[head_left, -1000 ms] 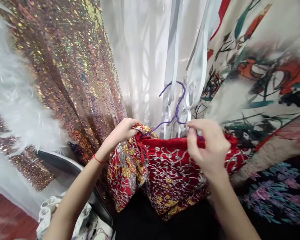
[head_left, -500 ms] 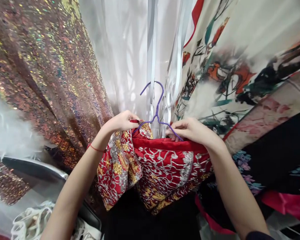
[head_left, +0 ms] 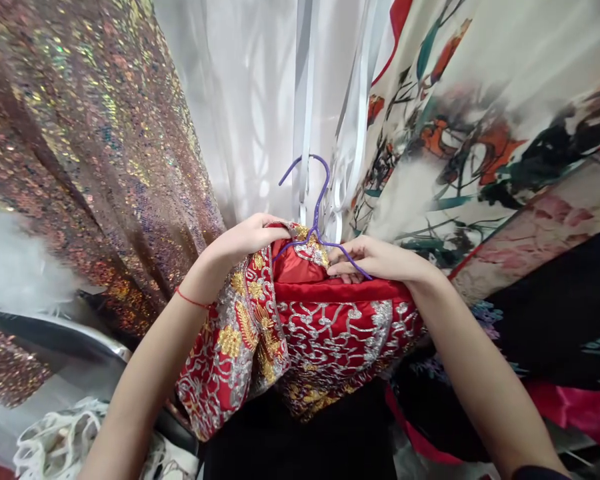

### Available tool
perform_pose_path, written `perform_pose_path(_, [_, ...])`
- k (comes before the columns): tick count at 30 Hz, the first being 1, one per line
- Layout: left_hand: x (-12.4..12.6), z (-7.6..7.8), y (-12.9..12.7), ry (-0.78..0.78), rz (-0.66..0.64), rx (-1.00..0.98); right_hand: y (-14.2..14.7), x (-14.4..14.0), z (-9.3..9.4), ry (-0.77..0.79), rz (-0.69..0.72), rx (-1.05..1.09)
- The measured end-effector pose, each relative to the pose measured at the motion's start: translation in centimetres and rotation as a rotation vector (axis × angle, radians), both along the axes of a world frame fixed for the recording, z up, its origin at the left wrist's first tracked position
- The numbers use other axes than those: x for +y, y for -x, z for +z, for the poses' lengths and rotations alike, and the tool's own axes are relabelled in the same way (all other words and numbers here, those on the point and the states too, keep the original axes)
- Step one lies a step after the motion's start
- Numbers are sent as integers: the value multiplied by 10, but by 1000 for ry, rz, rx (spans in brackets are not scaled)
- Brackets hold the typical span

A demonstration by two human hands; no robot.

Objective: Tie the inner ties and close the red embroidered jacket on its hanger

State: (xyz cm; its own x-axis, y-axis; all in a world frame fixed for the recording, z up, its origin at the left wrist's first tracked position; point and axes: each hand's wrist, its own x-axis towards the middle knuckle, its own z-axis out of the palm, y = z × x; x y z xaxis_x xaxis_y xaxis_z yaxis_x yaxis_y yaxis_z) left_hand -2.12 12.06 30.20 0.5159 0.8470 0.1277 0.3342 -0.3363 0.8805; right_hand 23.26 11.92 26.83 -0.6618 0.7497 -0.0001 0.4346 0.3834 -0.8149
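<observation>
A red garment (head_left: 340, 327), embroidered in gold and silver, hangs folded in front of me with its plain red band uppermost. The purple hanger (head_left: 316, 217) sits at its top, the hook pointing up and the lower arms partly hidden by cloth. My left hand (head_left: 263, 233) is closed on the garment's upper left edge, beside the hanger's left arm. At the right, my right hand (head_left: 375, 259) pinches the gold-and-silver trimmed edge behind the hanger's right arm, its thumb and fingers together.
A sequined cloth (head_left: 95, 133) hangs at the left, white fabric (head_left: 240, 100) behind, and a floral-printed cloth (head_left: 460, 153) at the right. White ribbons (head_left: 304, 80) dangle behind the hanger. White shoes (head_left: 55, 440) lie at lower left near a dark chair (head_left: 55, 340).
My left hand has drawn the garment's edge up and to the right, opening more red lining to view. The trimmed edge now reaches my right hand's fingertips.
</observation>
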Motion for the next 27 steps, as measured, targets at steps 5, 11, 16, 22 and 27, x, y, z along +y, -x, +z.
perform_pose_path(5, [-6, -3, -2, -159, 71, 153, -3, -3, -5, -82, -73, -30])
perform_pose_path(11, [-26, -13, 12, -387, 199, 307, -9, -16, -16, -301, -305, -11])
perform_pose_path(16, [-71, -63, 18, -755, 723, 295, -16, -36, -20, -335, -576, 223])
perform_pose_path(22, [-156, -217, -29, -769, 759, 22, -8, -42, -36, -276, -708, 464])
perform_pose_path(27, [-151, -296, -34, -479, 1173, 294, 2, -43, -43, -257, -712, 298])
